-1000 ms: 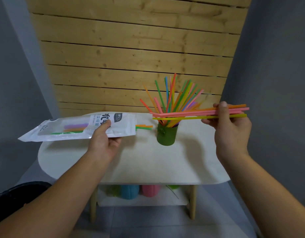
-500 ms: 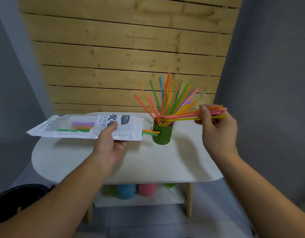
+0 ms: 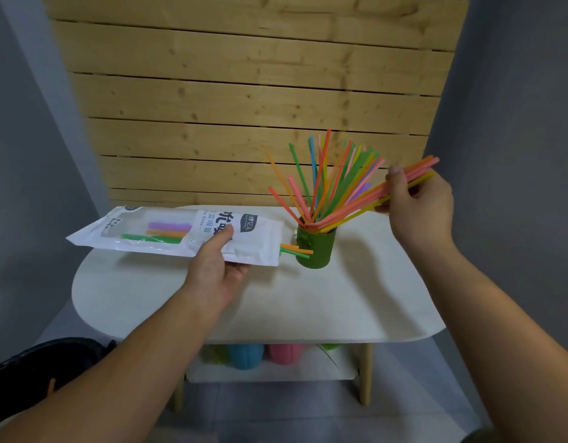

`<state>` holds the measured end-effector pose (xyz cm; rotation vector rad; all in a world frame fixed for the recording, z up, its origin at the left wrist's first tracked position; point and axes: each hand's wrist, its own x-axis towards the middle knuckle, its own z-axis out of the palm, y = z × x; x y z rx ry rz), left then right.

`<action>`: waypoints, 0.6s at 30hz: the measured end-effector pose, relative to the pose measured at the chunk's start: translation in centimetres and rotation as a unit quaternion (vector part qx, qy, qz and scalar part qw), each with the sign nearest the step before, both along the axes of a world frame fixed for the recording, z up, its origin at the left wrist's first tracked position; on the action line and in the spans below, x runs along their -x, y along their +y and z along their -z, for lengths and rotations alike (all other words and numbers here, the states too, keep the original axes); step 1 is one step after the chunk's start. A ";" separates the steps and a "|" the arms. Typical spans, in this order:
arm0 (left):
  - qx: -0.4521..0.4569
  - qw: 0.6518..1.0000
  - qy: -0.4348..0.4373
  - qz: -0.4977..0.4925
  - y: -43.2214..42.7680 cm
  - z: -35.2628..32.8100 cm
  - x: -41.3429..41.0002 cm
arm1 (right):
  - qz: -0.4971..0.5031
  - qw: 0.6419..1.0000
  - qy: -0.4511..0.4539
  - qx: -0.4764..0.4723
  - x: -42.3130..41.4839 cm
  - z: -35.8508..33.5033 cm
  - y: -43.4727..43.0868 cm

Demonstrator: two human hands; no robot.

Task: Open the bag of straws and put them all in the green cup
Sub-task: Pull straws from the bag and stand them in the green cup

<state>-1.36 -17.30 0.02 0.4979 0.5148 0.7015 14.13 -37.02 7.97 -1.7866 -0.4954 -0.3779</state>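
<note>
Straws (image 3: 356, 204) pinched in our right hand (image 3: 417, 212) slant tips-first into the green cup (image 3: 318, 251) on the bench (image 3: 276, 308). They look light, slick and springy, so we'd grip mid-bundle. Our left hand (image 3: 217, 266) clasps the bag (image 3: 250, 247), with leftover straws (image 3: 155, 238) inside, some poking out beside the cup.

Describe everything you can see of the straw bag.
The bag is a white plastic pouch with lettering and a clear window. The left hand holds it nearly level above the table, thumb on top, fingers beneath. Purple, orange and green straws show inside; orange and green tips poke from its open right end, near the green cup.
</note>
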 end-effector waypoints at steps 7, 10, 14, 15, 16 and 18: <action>-0.009 1.000 0.010 0.001 0.3 0.1 0.2 | 0.016 1.000 -0.010 -0.025 -0.1 0.2 0.4; -0.011 1.000 0.014 -0.001 0.3 0.1 0.2 | 0.008 0.999 -0.015 -0.034 0.0 0.6 0.8; -0.012 1.000 0.014 -0.003 0.3 0.2 0.3 | -0.005 0.999 -0.031 -0.038 -0.2 1.4 1.7; -0.012 1.000 0.013 -0.003 0.4 0.2 0.3 | -0.005 0.998 -0.038 -0.041 -0.2 1.5 1.9; -0.012 1.000 0.012 -0.003 0.4 0.2 0.3 | -0.004 0.998 -0.044 -0.043 -0.3 1.6 2.0; -0.011 1.000 0.013 -0.006 0.4 0.2 0.3 | 0.000 0.998 -0.049 -0.040 -0.4 1.8 2.2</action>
